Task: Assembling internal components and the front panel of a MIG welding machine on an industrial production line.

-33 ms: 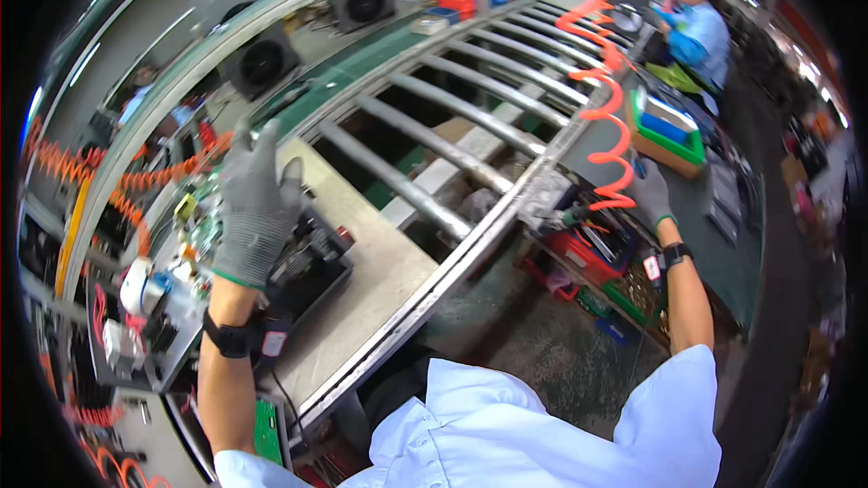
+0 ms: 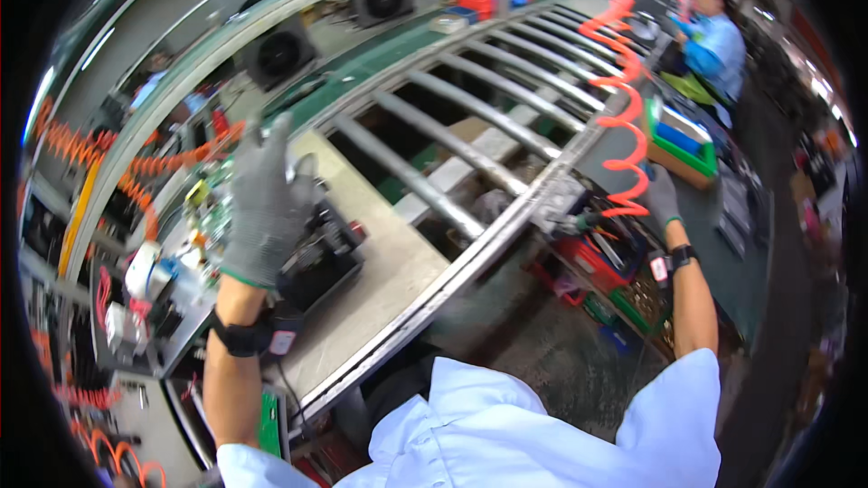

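My left hand [image 2: 265, 212], in a grey knitted glove, is raised over a black tray [image 2: 330, 267] of dark metal parts. Its fingers are stretched up and apart, and nothing shows in them. My right hand [image 2: 662, 194], gloved the same way, reaches to the side bench beside a green bin [image 2: 684, 155] with blue and white contents. Its fingers are partly hidden and blurred, so I cannot make out any hold. Left of it, an orange coiled air hose [image 2: 624, 163] hangs down to a dark fitting [image 2: 588, 220].
A roller conveyor [image 2: 461, 140] runs away ahead of me, past a pale board [image 2: 398, 258]. Below my right forearm stands a red bin [image 2: 588, 258] of tools. Small parts crowd a metal table [image 2: 185, 325] at left. Another person [image 2: 714, 45] works at the far right.
The whole view has shifted slightly, with the conveyor and bins now further right in the picture. My left hand stays raised with its fingers apart; my right hand stays by the green bin.
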